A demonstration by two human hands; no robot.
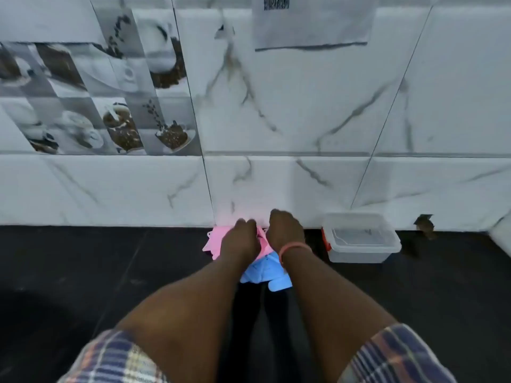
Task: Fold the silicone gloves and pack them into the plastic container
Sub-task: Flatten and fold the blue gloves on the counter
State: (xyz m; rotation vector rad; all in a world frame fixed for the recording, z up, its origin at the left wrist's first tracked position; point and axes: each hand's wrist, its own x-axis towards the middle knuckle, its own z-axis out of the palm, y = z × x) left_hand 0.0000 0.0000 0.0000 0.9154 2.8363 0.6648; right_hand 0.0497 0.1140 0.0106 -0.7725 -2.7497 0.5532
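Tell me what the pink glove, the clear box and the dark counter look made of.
Pink glove: soft matte sheet, likely silicone; it lies limp.
Clear rectangular container: translucent, slightly frosted plastic; the counter shows through its walls.
Black countertop: hard, faintly glossy, perhaps polished stone.

One head cam, wide-angle, looking fwd and down along both forearms. Wall (304,106) is filling the upper half of frame, counter (83,272) the lower; hands sitting near frame centre, fairly close.
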